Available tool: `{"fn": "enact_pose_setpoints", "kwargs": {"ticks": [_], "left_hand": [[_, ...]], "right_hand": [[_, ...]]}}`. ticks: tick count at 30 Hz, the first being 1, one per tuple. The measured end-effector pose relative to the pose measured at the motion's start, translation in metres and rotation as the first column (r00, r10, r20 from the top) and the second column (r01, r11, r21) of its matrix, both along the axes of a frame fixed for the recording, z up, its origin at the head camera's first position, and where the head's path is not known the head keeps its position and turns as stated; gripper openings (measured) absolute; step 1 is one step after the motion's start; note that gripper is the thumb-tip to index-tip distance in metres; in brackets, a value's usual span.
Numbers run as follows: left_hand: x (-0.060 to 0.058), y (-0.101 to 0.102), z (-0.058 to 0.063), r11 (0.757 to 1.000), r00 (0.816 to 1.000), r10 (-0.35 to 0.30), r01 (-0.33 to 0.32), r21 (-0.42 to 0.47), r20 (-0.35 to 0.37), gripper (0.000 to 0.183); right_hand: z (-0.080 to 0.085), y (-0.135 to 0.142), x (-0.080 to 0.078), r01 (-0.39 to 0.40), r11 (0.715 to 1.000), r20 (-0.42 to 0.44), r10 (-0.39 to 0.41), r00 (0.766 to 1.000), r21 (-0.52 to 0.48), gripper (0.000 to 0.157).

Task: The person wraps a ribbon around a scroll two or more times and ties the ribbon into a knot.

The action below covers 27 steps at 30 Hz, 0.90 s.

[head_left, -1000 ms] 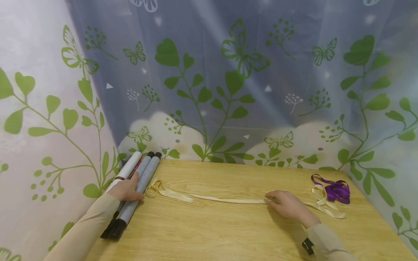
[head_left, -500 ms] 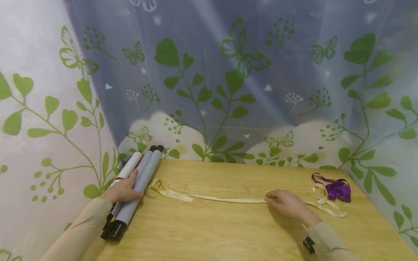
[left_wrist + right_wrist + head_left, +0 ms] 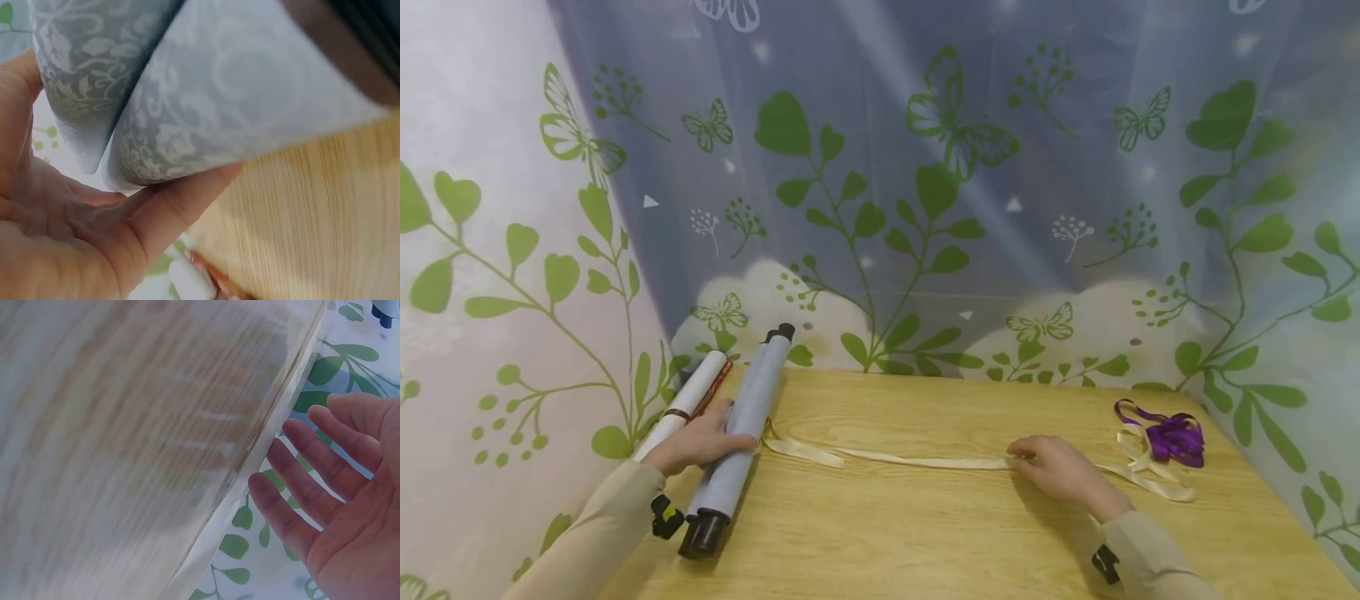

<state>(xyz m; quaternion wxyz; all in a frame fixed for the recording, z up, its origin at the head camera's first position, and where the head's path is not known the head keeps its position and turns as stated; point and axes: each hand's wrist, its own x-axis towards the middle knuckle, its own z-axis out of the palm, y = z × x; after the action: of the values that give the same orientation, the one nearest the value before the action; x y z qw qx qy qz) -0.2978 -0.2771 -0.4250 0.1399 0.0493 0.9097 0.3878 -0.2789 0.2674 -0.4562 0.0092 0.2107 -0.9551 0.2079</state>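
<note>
My left hand [image 3: 702, 437] grips two grey-blue rolled scrolls [image 3: 747, 425] with black end knobs. In the left wrist view their pale leaf pattern [image 3: 187, 106] shows, with fingers lying along the underside. The scrolls lean to the right, far ends raised near the wall. A cream ribbon [image 3: 925, 462] runs lengthwise across the wooden table. Over its right part rests my right hand [image 3: 1063, 473], fingers loosely extended. The right wrist view has those fingertips right beside the ribbon's edge [image 3: 256, 465], with nothing held in the palm.
A white roll [image 3: 702, 379] with a brown tie lies at the table's left edge, a thin red cord [image 3: 717, 385] beside it. A bundle of purple ribbon [image 3: 1180, 439] sits at the far right. Patterned cloth [image 3: 880, 208] walls the back and sides of the wooden table [image 3: 880, 533].
My left hand has moved the two grey-blue scrolls to the right, away from the white roll, which stayed behind. Their far ends have risen. The right hand and ribbon have barely moved.
</note>
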Motion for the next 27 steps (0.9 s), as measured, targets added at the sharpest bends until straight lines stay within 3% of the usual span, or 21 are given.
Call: {"fn": "enact_pose_setpoints", "kwargs": {"ticks": [7,16,21,27], "left_hand": [[0.003,0.027,-0.001,0.995,1.000,0.002,-0.005,0.100,0.028,0.095],[0.003,0.060,-0.013,0.971,0.997,0.003,-0.022,0.237,0.083,0.092],[0.004,0.081,-0.016,0.954,0.994,0.000,-0.034,0.297,0.113,0.092],[0.007,0.103,-0.023,0.937,0.992,-0.007,-0.037,0.348,0.124,0.091]], "right_hand": [[-0.001,-0.003,0.000,0.015,1.000,-0.055,-0.015,0.998,0.005,0.023],[0.000,-0.013,-0.003,0.064,0.997,-0.116,-0.068,0.991,-0.040,0.021],[0.002,-0.023,-0.005,0.013,0.999,-0.201,-0.023,0.979,-0.049,0.017],[0.001,-0.037,-0.007,-0.008,0.996,-0.209,-0.011,0.978,-0.091,0.016]]}}
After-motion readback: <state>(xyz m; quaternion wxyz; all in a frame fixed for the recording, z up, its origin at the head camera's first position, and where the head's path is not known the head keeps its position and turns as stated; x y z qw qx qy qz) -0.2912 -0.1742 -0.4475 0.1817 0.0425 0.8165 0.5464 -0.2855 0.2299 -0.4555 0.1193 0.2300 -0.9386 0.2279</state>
